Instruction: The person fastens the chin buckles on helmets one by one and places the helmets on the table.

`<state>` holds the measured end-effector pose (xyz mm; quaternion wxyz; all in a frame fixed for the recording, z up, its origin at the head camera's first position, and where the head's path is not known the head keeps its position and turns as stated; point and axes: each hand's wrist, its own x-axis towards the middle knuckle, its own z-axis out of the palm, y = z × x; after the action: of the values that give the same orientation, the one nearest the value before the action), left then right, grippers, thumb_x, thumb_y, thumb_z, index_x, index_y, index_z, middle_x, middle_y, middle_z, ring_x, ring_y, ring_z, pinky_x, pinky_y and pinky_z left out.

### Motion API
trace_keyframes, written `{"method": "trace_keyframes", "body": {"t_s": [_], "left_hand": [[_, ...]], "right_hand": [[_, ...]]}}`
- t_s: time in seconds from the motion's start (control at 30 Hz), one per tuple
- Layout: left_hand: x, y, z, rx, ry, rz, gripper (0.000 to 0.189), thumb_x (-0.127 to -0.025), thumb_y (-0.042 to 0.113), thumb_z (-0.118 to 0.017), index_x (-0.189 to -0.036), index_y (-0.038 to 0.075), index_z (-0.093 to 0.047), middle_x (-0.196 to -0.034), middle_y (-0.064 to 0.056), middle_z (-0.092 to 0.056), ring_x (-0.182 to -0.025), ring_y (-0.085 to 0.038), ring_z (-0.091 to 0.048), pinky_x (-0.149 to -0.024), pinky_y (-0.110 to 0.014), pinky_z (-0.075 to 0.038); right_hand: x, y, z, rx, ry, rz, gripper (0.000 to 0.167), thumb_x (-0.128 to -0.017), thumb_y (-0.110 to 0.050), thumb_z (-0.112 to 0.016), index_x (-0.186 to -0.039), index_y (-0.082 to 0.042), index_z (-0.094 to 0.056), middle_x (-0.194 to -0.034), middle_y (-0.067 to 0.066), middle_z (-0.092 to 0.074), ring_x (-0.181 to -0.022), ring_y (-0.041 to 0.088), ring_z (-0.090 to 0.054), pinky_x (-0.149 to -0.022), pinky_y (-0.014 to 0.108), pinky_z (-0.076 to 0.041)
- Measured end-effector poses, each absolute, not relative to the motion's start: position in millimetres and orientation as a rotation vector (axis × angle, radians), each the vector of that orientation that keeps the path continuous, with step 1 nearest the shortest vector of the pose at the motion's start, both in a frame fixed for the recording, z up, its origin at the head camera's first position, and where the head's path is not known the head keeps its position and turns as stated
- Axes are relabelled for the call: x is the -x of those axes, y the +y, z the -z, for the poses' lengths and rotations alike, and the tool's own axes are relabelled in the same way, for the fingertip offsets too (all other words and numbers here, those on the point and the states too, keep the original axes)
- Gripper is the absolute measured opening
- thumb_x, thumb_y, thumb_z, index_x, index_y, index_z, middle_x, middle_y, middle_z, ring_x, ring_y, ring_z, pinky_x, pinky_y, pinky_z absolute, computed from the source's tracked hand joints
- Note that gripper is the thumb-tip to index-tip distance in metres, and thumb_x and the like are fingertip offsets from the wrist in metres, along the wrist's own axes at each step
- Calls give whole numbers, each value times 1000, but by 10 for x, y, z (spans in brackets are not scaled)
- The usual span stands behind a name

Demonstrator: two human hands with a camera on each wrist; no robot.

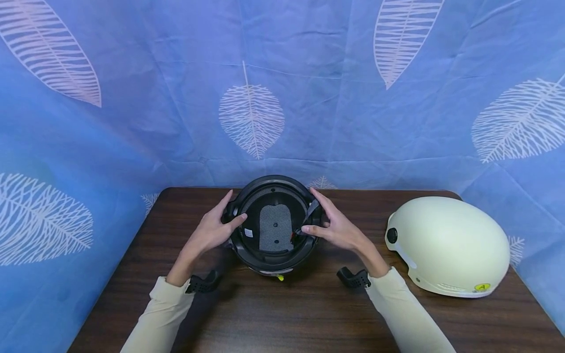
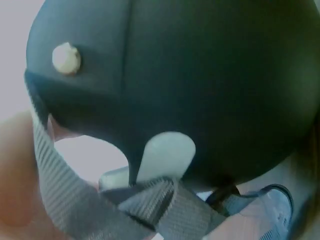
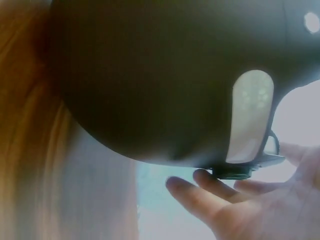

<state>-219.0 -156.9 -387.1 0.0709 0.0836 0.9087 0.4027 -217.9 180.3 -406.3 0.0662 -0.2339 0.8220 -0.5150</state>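
Note:
A black helmet [image 1: 275, 225] lies upside down on the table, its dark inner lining facing up. My left hand [image 1: 215, 226] grips its left rim, thumb over the edge. On the opposite side my right hand [image 1: 339, 225] holds the rim, its thumb beside a dark chin strap [image 1: 312, 208] with a small red part. In the left wrist view the helmet's shell [image 2: 215, 85] fills much of the frame, a grey strap [image 2: 75, 195] hanging at its edge. In the right wrist view the fingers [image 3: 195, 197] are beside a black buckle [image 3: 232, 172] at the rim.
A pale cream helmet [image 1: 450, 245] with a small yellow sticker stands on the right side of the dark wooden table [image 1: 282, 318]. Behind the table hangs a blue cloth [image 1: 309, 113] with white leaf prints. Black wrist devices [image 1: 204, 283] are worn at both cuffs.

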Motion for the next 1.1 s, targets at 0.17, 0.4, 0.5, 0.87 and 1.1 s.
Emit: {"method": "trace_keyframes", "body": {"t_s": [0.17,0.4,0.5,0.87,1.1], "left_hand": [[2182,-1621,3895,-247,2683,-1258,84,-94,60,-55,-160,34,-9,-151,-19,-41,-131,-39,-47,-102,-58,-40],[2173,-1744,3934,-247,2568,-1330,85,-95,65,-48,-160,33,-4,-163,-16,-21,-147,-39,-26,-111,-65,-26],[2153,-1820,3966,-275,2482,-1363,83,-97,65,-44,-160,31,-2,-165,-13,-12,-149,-40,-19,-113,-65,-23],[2124,-2058,4085,-461,2447,-1322,90,-95,40,-66,-160,31,-4,-148,-24,-44,-134,-41,-46,-104,-62,-39],[2130,-2139,4115,-431,2447,-1290,98,-85,27,-80,-160,32,-16,-120,-10,-67,-107,-27,-61,-99,-61,-39]], "right_hand": [[2203,1838,4022,759,2592,1432,83,-92,-34,-70,-159,-27,-22,-166,7,-3,-151,37,-9,-108,70,-26],[2229,1868,3960,806,2635,1279,69,-94,-37,-67,-153,-17,-39,-166,9,-4,-151,40,-6,-109,73,-19],[2231,1873,3928,804,2642,1227,67,-94,-37,-67,-151,-11,-43,-166,11,-5,-151,41,-6,-109,72,-19],[2250,1857,3878,769,2634,1177,68,-93,-37,-68,-150,-10,-44,-166,12,-4,-151,41,-5,-110,71,-18],[2276,1868,3876,761,2623,1162,68,-93,-37,-67,-151,-10,-43,-166,12,-3,-150,42,-5,-109,72,-19]]}}
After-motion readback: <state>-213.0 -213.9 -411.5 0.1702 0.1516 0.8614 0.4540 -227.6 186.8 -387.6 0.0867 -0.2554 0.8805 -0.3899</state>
